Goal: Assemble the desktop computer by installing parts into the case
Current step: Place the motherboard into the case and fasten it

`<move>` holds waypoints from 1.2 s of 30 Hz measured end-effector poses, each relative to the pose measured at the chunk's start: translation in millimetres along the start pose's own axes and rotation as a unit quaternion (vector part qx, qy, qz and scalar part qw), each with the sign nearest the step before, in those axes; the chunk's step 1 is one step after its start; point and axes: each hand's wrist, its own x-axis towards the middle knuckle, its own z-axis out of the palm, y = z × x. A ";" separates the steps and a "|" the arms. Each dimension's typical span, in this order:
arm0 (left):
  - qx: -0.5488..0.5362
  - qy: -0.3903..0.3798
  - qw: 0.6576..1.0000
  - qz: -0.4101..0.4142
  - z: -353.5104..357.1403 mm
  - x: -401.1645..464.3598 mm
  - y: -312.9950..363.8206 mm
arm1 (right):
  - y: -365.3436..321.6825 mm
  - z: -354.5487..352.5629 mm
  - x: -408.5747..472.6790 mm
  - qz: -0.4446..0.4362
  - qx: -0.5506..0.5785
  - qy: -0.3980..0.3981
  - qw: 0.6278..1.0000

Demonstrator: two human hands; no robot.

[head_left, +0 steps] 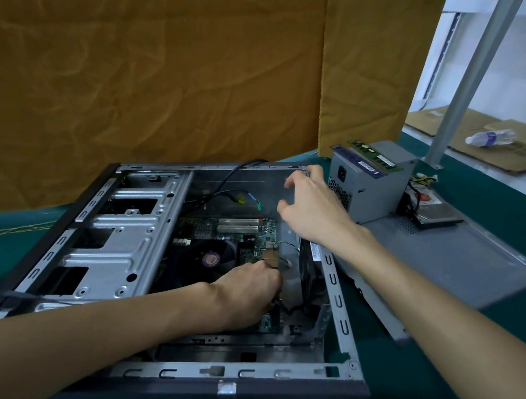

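Two hands worked inside the open case (337, 311) on the table (502, 209): left hand (248, 283) curled low over the motherboard (250, 237), its hold hidden; right hand (310, 208) loosely spread, empty. Probably connector seating; next, the power supply (372, 186) needs fitting.

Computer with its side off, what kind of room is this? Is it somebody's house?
Probably a workshop or repair bench, not a home. The open computer case lies on a green-covered table, loose parts such as a power supply wait beside it, and flattened cardboard lies behind.
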 end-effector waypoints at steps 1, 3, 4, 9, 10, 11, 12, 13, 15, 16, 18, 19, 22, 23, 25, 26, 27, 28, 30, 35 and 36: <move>-0.002 0.000 1.000 0.000 0.1 -0.4 0.2 | 0.3 0.0 -0.2 0.001 0.000 0.000 1.000; -0.001 0.011 1.000 0.009 -1.0 -1.8 -0.3 | 0.3 0.4 -0.5 0.002 0.003 0.000 1.000; -0.002 0.018 1.000 0.015 -1.5 -2.2 -0.7 | 0.4 0.6 -0.8 0.002 0.005 0.000 1.000; 0.012 0.027 0.999 0.012 -0.1 -1.3 0.6 | 0.5 0.7 -0.3 0.005 0.004 0.000 1.000; 0.014 0.024 1.000 0.007 0.2 -1.2 1.1 | 0.7 0.8 -0.1 0.004 0.003 0.000 1.000; 0.017 0.019 1.000 0.002 0.0 -1.5 1.4 | 0.8 0.9 0.0 0.003 0.001 0.000 1.000; 0.018 0.013 1.000 0.000 -0.8 -2.0 1.9 | 0.9 1.1 0.1 0.002 0.000 0.001 1.000; 0.016 0.009 1.000 -0.001 -1.4 -2.5 2.4 | 0.9 1.3 0.3 0.002 -0.001 0.001 1.000; 0.007 0.007 1.000 -0.003 -1.4 -2.8 2.9 | 1.0 1.6 0.4 0.002 -0.001 0.002 1.000; 0.004 0.005 1.000 -0.004 -1.3 -3.2 3.5 | 0.9 2.0 0.4 0.002 0.000 0.003 1.000; 0.005 -0.001 1.000 -0.003 -1.2 -3.3 4.2 | 1.6 2.4 1.0 0.002 0.001 0.004 1.000; 0.004 -0.004 1.000 -0.002 -0.7 -2.7 4.0 | 1.7 2.8 1.2 0.003 0.001 0.005 1.000; 0.002 -0.011 1.000 -0.008 -0.8 -0.5 4.8 | 1.3 3.1 1.6 0.002 0.002 0.007 1.000; 0.003 -0.012 1.000 -0.012 -0.3 0.1 5.4 | 1.3 3.0 1.5 0.001 0.002 0.007 1.000; 0.006 -0.007 1.000 -0.016 0.5 0.5 6.2 | 1.5 2.8 0.8 0.001 0.003 0.008 1.000; 0.003 0.001 1.000 -0.019 1.1 0.2 5.8 | 1.5 2.8 0.5 0.000 0.003 0.008 1.000; -0.001 0.008 1.000 -0.020 1.8 -0.4 4.8 | 1.4 2.8 0.4 0.001 0.003 0.007 1.000; -0.002 0.011 1.000 -0.018 1.9 -0.8 3.5 | 1.3 2.9 0.5 0.001 0.003 0.007 1.000; -0.001 0.012 1.000 -0.005 1.6 -1.7 1.3 | 1.8 3.1 0.9 0.003 0.004 0.006 1.000; 0.012 0.042 0.999 0.010 -15.3 -1.5 -8.6 | 2.3 3.1 1.7 0.006 0.008 0.007 1.000; 0.008 0.048 0.999 0.007 -19.3 -0.7 -11.5 | 2.2 3.1 1.5 0.006 0.008 0.007 1.000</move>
